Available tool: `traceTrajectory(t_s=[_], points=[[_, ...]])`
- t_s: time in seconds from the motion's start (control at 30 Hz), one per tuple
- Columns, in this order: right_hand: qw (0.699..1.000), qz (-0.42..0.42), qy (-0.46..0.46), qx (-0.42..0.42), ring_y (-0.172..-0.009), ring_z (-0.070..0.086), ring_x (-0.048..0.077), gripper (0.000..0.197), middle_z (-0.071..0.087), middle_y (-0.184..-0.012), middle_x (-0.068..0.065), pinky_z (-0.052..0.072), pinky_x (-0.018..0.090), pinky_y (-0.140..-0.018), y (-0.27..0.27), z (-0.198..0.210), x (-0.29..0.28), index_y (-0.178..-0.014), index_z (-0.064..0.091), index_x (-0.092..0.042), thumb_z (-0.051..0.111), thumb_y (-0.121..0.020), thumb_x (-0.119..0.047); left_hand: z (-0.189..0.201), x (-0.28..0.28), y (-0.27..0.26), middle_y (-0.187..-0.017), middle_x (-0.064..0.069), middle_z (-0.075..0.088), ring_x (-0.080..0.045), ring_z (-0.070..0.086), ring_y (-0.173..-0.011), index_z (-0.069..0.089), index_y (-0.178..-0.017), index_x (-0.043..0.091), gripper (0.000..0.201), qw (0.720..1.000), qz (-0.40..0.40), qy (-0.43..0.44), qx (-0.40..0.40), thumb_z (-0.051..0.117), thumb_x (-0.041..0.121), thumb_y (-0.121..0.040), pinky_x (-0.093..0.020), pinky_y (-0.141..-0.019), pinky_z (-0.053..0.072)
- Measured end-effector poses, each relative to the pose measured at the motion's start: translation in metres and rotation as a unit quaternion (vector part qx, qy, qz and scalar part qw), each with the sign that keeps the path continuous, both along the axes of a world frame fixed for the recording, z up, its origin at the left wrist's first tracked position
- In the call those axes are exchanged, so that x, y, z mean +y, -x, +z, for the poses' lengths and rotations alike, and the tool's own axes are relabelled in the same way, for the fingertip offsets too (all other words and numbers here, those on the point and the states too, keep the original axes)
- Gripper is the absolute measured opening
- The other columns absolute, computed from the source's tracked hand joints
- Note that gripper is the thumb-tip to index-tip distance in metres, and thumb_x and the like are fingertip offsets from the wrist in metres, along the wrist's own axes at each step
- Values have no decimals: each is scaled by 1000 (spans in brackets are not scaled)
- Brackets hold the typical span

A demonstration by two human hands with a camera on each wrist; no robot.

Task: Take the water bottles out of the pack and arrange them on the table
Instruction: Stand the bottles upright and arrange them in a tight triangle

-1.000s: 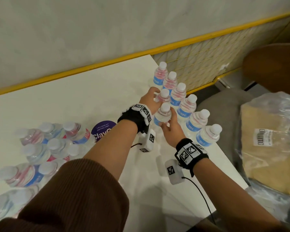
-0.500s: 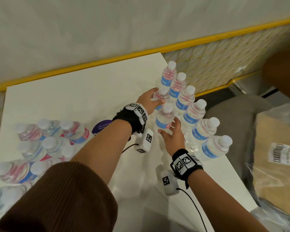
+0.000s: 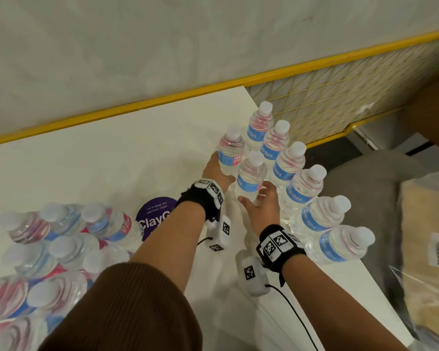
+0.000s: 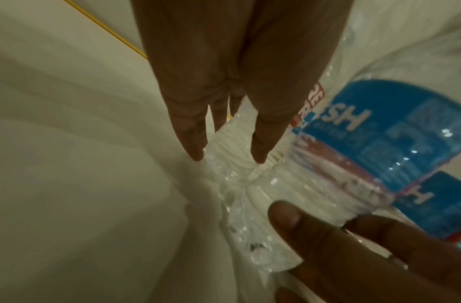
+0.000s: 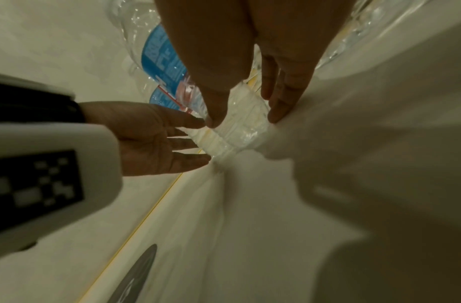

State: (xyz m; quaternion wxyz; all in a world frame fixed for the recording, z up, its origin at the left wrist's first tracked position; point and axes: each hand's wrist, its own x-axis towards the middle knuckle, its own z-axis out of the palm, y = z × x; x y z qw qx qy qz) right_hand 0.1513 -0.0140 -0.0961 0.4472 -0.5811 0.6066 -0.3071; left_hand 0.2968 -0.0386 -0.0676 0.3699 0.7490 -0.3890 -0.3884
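Several small water bottles with blue labels stand in a row point(image 3: 299, 183) along the right edge of the white table point(image 3: 86, 160). Two more bottles stand just left of that row. My left hand point(image 3: 219, 171) touches the base of the farther bottle point(image 3: 231, 153) with straight fingers point(image 5: 187, 141). My right hand point(image 3: 260, 198) lies at the base of the nearer bottle point(image 3: 250, 178), thumb point(image 4: 283, 217) on one side and straight fingers point(image 5: 281, 106) on the other. The plastic-wrapped pack point(image 3: 48, 249) with several bottles lies at the table's lower left.
A purple round sticker point(image 3: 157, 214) lies on the table between pack and hands. A yellow mesh barrier point(image 3: 340, 97) runs behind the row. Right of the table are a grey seat point(image 3: 365, 178) and a plastic-wrapped parcel point(image 3: 428, 249).
Both hands have loosened from the two bottles and slid down to their bases. The two bottles now stand on the table beside the row.
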Motion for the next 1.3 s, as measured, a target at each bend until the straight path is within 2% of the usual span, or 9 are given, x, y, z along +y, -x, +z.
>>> traceTrajectory(t_s=[0.2,0.3,0.47,0.57,0.87,0.97,1.1,1.23,1.3], points=[[1000,3,3,-1,-127,45,20,52,49,-136,5,34,24,-100,-9,-4,-13,-136,34,-14,59,-91,-17,-14,-13,-4,-125,-9,62,-27,58,-114,53,-125,11,49,999,41,17,-1,73,17,-80,-22,-86,38],[1000,-8,23,2,-129,44,22,53,46,-139,7,36,33,-107,-18,-8,-20,-140,34,-16,57,-92,-16,-14,-21,-7,-121,-9,64,-27,61,-110,56,-121,11,47,997,66,31,7,74,17,-78,-22,-82,39],[1000,-31,7,-1,-123,48,23,56,46,-135,12,37,27,-99,-24,-10,-25,-142,32,-16,57,-92,-20,-22,-27,-16,-121,-8,64,-27,62,-109,56,-124,13,54,997,57,36,49,77,13,-74,-38,-98,48],[999,-43,-13,0,-124,49,23,54,49,-136,12,37,26,-99,-27,-8,-27,-140,33,-12,56,-93,-23,-28,-30,-20,-121,-8,64,-25,63,-107,55,-127,15,59,997,59,25,35,79,17,-72,-35,-95,49],[997,-79,-24,7,-82,51,13,60,53,-115,10,39,23,-79,-37,-4,-29,-133,41,-14,70,-83,-27,-31,-43,-22,-127,-5,58,-21,59,-112,50,-133,21,69,998,60,13,23,80,30,-72,-30,-93,47],[997,-69,-35,13,-72,50,9,58,57,-88,5,39,24,-77,-37,-6,-31,-140,35,-18,62,-89,-26,-33,-40,-21,-123,-5,61,-22,61,-107,52,-131,20,62,997,61,32,39,78,27,-75,-34,-92,49],[998,-45,-42,27,-81,60,22,61,59,-79,4,48,30,-82,-40,-7,-28,-149,18,-22,49,-96,-28,-31,-38,-23,-123,-4,61,-20,60,-101,52,-131,20,60,997,52,42,48,76,25,-77,-33,-91,50],[996,-69,-56,9,-60,50,4,70,49,-63,-4,36,15,-57,-44,-1,-26,-145,19,-19,60,-90,-33,-27,-36,-25,-124,0,58,-18,59,-106,44,-136,24,67,997,37,44,55,75,28,-78,-28,-92,45],[994,-85,-64,3,-59,49,4,63,48,-63,-4,39,16,-57,-45,-1,-28,-136,29,-17,65,-86,-32,-25,-35,-25,-126,-2,57,-21,59,-108,38,-140,26,72,996,35,49,62,75,29,-78,-30,-95,46]])
